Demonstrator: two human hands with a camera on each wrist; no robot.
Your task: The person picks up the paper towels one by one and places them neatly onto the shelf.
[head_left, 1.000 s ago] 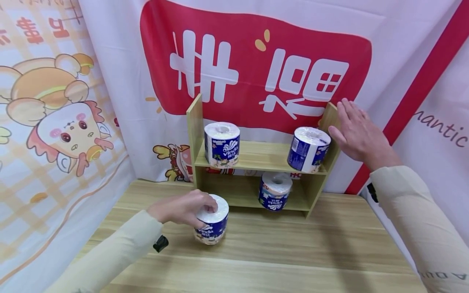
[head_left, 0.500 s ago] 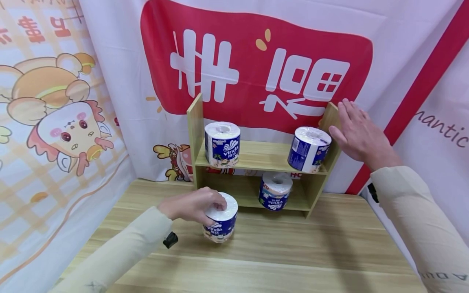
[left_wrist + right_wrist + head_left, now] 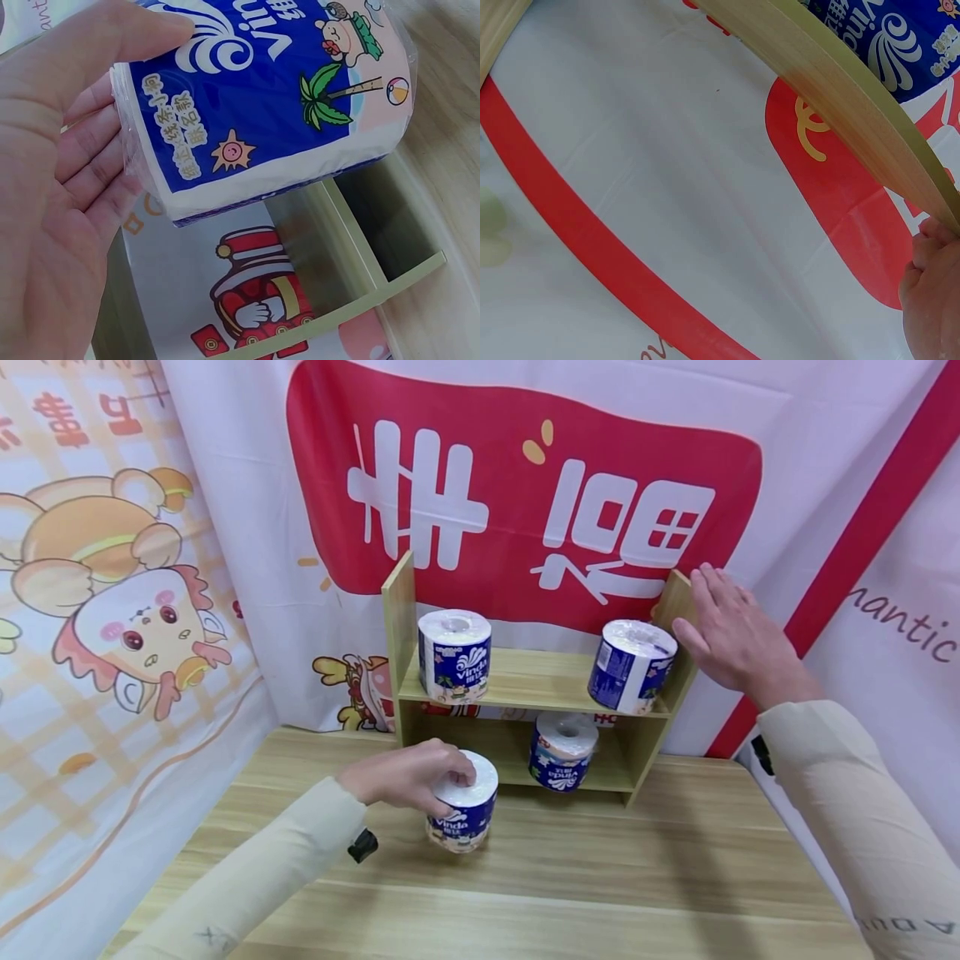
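My left hand (image 3: 412, 777) grips a wrapped toilet roll (image 3: 465, 806) from its left side, in front of the small wooden shelf (image 3: 517, 693). In the left wrist view the thumb (image 3: 150, 34) lies across the blue label, the other fingers on the roll's top end. My right hand (image 3: 738, 631) has its fingers straight, resting at the top of the shelf's right side panel (image 3: 847, 112). Two more toilet rolls stand on the upper board, one at the left (image 3: 455, 660) and one at the right (image 3: 633, 668). Another roll (image 3: 564, 753) stands on the lower level, right of the middle.
The shelf stands at the back of a wood-grain table (image 3: 570, 877). A printed cloth (image 3: 525, 510) with a red sign hangs right behind it. Cartoon-printed cloth (image 3: 127, 635) encloses the left side, and more cloth (image 3: 900, 627) the right.
My left hand has carried the toilet roll to the right and slightly towards the shelf. The right hand and the other rolls have kept their places.
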